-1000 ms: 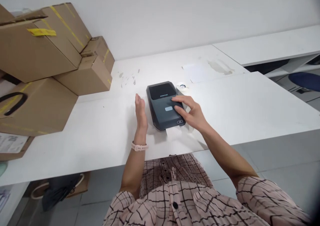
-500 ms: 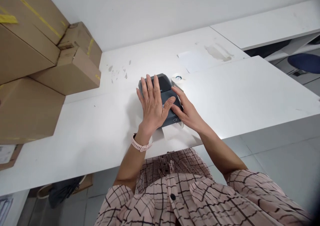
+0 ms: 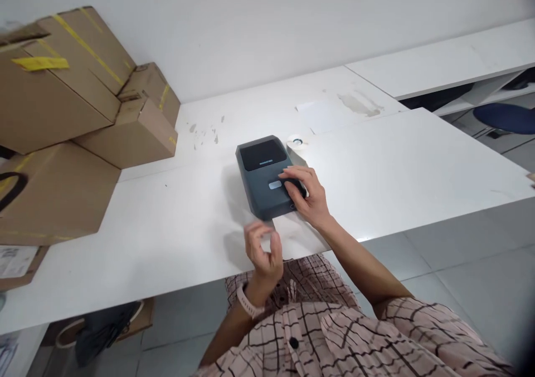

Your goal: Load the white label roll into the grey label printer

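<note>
A dark grey label printer (image 3: 263,193) with a black window and a small lit display sits on the white table. My right hand (image 3: 309,196) rests on its right front part, fingers bent and apart over the top, holding nothing. Just in front of the printer is my left hand (image 3: 264,249), slightly blurred, its fingers curled and the thumb apart, with nothing visible in it. White paper (image 3: 298,232) lies at the printer's front edge, partly hidden by my right hand. Behind the printer's right corner stands a white label roll (image 3: 296,142).
Cardboard boxes (image 3: 94,182) with yellow tape are stacked on the left of the table (image 3: 175,238). A white sheet (image 3: 315,116) lies toward the wall. At the right, a blue seat (image 3: 504,118) shows below the tabletop.
My left hand has come off the printer's top and moved down in front of it, its fingers curling. My right hand has shifted slightly nearer on the printer. The view has tilted a little.
</note>
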